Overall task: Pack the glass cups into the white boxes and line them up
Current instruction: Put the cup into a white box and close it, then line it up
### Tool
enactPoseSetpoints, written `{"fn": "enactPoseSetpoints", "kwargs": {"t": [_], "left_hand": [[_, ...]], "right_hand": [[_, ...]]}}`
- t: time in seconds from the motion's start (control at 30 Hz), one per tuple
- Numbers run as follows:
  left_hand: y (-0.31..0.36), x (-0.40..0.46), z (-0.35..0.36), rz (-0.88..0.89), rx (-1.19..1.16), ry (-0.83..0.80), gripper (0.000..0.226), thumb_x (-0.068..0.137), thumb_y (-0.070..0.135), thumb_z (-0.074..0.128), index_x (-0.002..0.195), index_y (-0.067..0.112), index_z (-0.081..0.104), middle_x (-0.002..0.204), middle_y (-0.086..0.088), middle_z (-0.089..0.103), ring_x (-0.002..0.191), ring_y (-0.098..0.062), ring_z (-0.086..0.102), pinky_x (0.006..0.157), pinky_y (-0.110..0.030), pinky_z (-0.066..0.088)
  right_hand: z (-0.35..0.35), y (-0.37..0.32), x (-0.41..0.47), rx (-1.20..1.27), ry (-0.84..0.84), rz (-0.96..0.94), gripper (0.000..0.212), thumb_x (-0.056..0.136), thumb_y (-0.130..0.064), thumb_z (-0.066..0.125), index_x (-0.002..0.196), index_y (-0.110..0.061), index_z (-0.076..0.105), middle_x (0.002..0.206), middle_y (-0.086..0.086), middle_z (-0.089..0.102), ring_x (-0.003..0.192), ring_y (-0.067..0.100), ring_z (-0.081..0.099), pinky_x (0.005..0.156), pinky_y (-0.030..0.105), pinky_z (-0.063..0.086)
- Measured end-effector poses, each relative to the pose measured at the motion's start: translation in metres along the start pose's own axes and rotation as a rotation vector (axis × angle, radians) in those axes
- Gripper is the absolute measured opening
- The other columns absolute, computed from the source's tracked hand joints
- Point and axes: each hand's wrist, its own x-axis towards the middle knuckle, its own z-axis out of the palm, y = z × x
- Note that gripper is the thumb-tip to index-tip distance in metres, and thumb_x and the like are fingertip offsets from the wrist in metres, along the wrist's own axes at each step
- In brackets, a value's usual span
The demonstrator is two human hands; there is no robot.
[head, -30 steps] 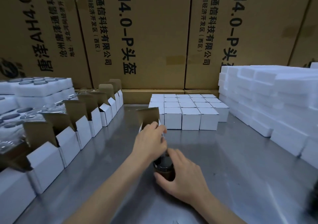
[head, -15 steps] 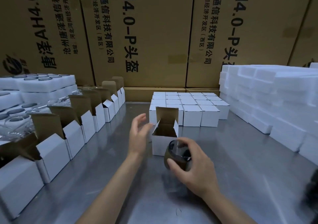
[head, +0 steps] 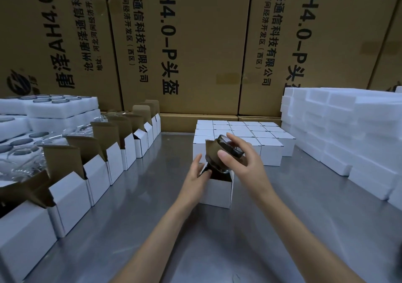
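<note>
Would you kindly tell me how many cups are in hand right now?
1: a dark cup, tilted over the open box, held in the right hand. The left hand rests against the box. More may sit in the foam trays at left.

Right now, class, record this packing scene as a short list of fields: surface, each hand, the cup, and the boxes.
surface: metal table
right hand: grips the glass cup, tilted, over the open box
left hand: steadies the open box at its left edge
cup state: base entering the box, not yet seated
packed boxes: closed, lined up in a block behind
empty boxes: row on the left, flaps up
foam trays: stacked on the right
</note>
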Motion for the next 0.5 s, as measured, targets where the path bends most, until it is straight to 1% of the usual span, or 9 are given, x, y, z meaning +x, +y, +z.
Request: {"fn": "enactPoseSetpoints", "kwargs": {"t": [0.07,0.17,0.2,0.27,0.3,0.37,0.43,0.47,0.5], "left_hand": [[0.002,-0.002,0.003,0.030,0.043,0.005,0.049,0.099,0.011,0.042,0.145,0.027,0.037,0.142,-0.002,0.048,0.132,-0.011,0.043,0.113,-0.036,0.032],[0.007,-0.009,0.009,0.101,0.058,-0.009,0.041,0.099,0.008,0.037,0.128,0.034,0.052,0.123,0.010,0.061,0.116,0.007,0.051,0.096,-0.012,0.041],[0.008,-0.011,0.011,0.102,0.049,-0.012,0.039,0.100,0.011,0.036,0.127,0.035,0.052,0.122,0.011,0.061,0.115,0.009,0.051,0.095,-0.010,0.040],[0.005,-0.011,0.013,0.070,0.026,0.008,0.037,0.103,0.022,0.035,0.137,0.030,0.047,0.135,0.005,0.053,0.128,-0.002,0.044,0.107,-0.021,0.034],[0.003,-0.010,0.014,0.044,0.002,0.035,0.038,0.103,0.026,0.035,0.141,0.026,0.043,0.141,0.003,0.048,0.132,-0.006,0.041,0.108,-0.020,0.030],[0.000,-0.009,0.013,0.011,-0.044,0.087,0.041,0.104,0.025,0.033,0.144,0.022,0.039,0.145,0.002,0.044,0.131,-0.008,0.040,0.094,-0.005,0.029],[-0.004,-0.008,0.014,0.002,-0.048,0.115,0.041,0.104,0.024,0.032,0.145,0.021,0.038,0.144,0.002,0.045,0.125,-0.006,0.040,0.077,0.007,0.028],[-0.005,-0.008,0.015,0.008,-0.046,0.116,0.041,0.104,0.023,0.032,0.145,0.021,0.038,0.144,0.002,0.044,0.124,-0.004,0.040,0.074,0.009,0.028],[-0.005,-0.009,0.016,0.019,-0.050,0.118,0.041,0.104,0.023,0.031,0.145,0.021,0.038,0.145,0.003,0.043,0.126,-0.004,0.039,0.078,0.007,0.029]], "right_hand": [[0.005,0.002,0.004,-0.042,0.016,-0.016,0.049,0.086,-0.021,0.068,0.133,-0.024,0.053,0.122,-0.009,0.051,0.112,-0.007,0.051,0.096,0.016,0.045],[0.008,0.010,0.003,-0.160,-0.006,-0.059,0.051,0.086,-0.022,0.068,0.134,-0.028,0.050,0.120,-0.013,0.048,0.112,-0.010,0.048,0.096,0.008,0.039],[0.008,0.014,0.002,-0.210,-0.017,-0.079,0.050,0.086,-0.022,0.068,0.133,-0.029,0.050,0.120,-0.012,0.048,0.112,-0.007,0.048,0.095,0.006,0.037],[0.005,0.022,-0.003,-0.313,-0.013,-0.121,0.046,0.086,-0.024,0.068,0.128,-0.031,0.054,0.122,-0.010,0.048,0.110,-0.008,0.048,0.091,0.004,0.035],[0.002,0.024,-0.004,-0.372,-0.002,-0.142,0.041,0.085,-0.027,0.069,0.124,-0.033,0.057,0.124,-0.011,0.048,0.108,-0.012,0.047,0.089,0.004,0.035],[-0.004,0.028,-0.007,-0.516,0.014,-0.183,0.032,0.082,-0.035,0.069,0.112,-0.035,0.059,0.123,-0.017,0.049,0.104,-0.013,0.047,0.085,0.011,0.040],[-0.009,0.030,-0.011,-0.685,0.010,-0.211,0.025,0.081,-0.042,0.068,0.102,-0.033,0.059,0.120,-0.021,0.051,0.103,-0.004,0.050,0.079,0.020,0.042],[-0.009,0.031,-0.012,-0.775,-0.002,-0.217,0.023,0.081,-0.046,0.066,0.097,-0.030,0.060,0.122,-0.020,0.051,0.107,0.001,0.050,0.079,0.021,0.041],[-0.009,0.033,-0.012,-0.869,-0.025,-0.220,0.025,0.082,-0.049,0.064,0.093,-0.027,0.060,0.127,-0.017,0.051,0.110,0.006,0.049,0.080,0.023,0.040]]}}
